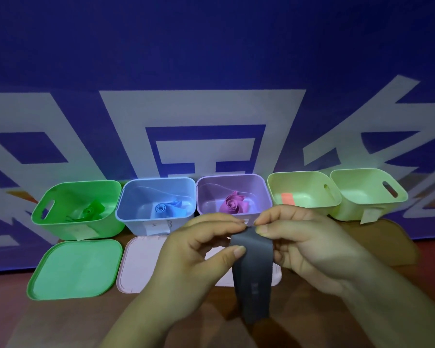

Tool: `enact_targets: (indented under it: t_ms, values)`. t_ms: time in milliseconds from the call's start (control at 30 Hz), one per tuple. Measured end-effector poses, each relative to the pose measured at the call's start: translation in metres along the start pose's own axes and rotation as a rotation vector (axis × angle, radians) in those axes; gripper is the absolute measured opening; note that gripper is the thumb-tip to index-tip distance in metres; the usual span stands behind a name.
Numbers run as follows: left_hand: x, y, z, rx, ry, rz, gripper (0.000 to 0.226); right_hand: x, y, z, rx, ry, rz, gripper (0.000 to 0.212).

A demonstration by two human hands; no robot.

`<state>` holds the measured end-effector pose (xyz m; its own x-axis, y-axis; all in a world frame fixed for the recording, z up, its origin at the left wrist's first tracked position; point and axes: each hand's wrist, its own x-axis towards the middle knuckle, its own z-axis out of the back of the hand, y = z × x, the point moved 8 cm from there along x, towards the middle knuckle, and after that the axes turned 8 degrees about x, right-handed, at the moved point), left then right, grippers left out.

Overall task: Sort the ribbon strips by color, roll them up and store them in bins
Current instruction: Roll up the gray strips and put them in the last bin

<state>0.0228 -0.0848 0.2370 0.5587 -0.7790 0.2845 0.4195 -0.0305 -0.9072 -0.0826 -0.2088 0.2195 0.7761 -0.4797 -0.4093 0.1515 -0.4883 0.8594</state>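
Grey ribbon strip [253,280] (near end blurred), top edge hidden by pinching left hand [199,254] and right hand [309,249], runs lengthwise toward the camera.

Single head view, wide-angle. Looks forward and down from the near edge of the table [48,322]. Left hand [194,249], right hand [312,249] and grey ribbon strip [253,272] closest, low centre. Row of bins [136,224] farther, mid-frame. Blue banner [211,59] fills the far upper half.
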Motion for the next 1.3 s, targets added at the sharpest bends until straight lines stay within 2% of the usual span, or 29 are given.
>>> enact_targets:
  t_ms: [133,233,433,533,633,867,1033,1300]
  values:
    - [0.006,-0.008,-0.023,-0.115,-0.019,0.073,0.030,-0.010,0.006,0.021,0.044,0.025,0.013,0.006]
    - [0.012,-0.016,-0.049,-0.163,-0.029,0.147,0.034,-0.018,0.020,0.046,0.004,0.022,0.130,0.019]
    - [0.023,-0.046,-0.113,-0.229,-0.022,0.290,0.036,-0.057,0.068,0.106,-0.365,-0.008,0.593,0.017]
    - [0.029,-0.063,-0.148,-0.235,-0.020,0.333,0.032,-0.074,0.079,0.138,-0.469,0.051,0.668,0.026]
    - [0.034,-0.079,-0.185,-0.243,-0.021,0.343,0.029,-0.088,0.094,0.175,-0.610,0.027,0.730,0.030]
    - [0.043,-0.097,-0.255,-0.327,-0.057,0.364,0.030,-0.111,0.118,0.240,-0.627,0.036,0.799,0.031]
    - [0.049,-0.116,-0.287,-0.333,-0.054,0.335,0.028,-0.121,0.129,0.277,-0.562,0.029,0.732,0.031]
    - [0.053,-0.143,-0.308,-0.168,-0.048,0.199,0.029,-0.119,0.138,0.304,-0.344,0.051,0.559,0.024]
